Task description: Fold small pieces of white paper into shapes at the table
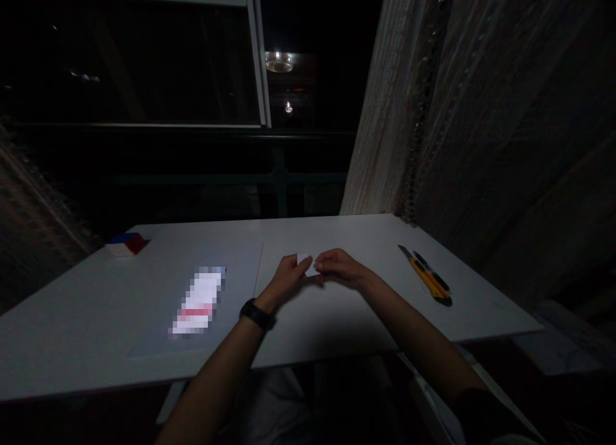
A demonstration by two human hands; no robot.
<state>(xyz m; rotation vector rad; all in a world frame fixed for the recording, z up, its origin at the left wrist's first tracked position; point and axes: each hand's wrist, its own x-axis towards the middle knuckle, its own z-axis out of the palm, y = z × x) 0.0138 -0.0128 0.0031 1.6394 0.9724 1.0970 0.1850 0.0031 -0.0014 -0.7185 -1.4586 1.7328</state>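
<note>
Over the middle of the white table, a small white piece of paper [310,271] is held between my two hands. My left hand [289,275] grips its left side, thumb lying on top. From the right, my right hand [339,267] pinches the paper's other edge, its fingers bent and close together. Both hands are closed, and the fingers under the paper are hidden. A black watch [257,314] is on my left wrist. Dim light makes the paper's folds hard to make out.
A lit, blurred-out phone [198,302] lies on a large pale sheet [240,291] at the left. A cube puzzle [126,244] sits at the table's [332,323] far left. A yellow cutter knife [423,273] and a black pen-like tool [432,270] lie right. Curtains [380,111] hang behind.
</note>
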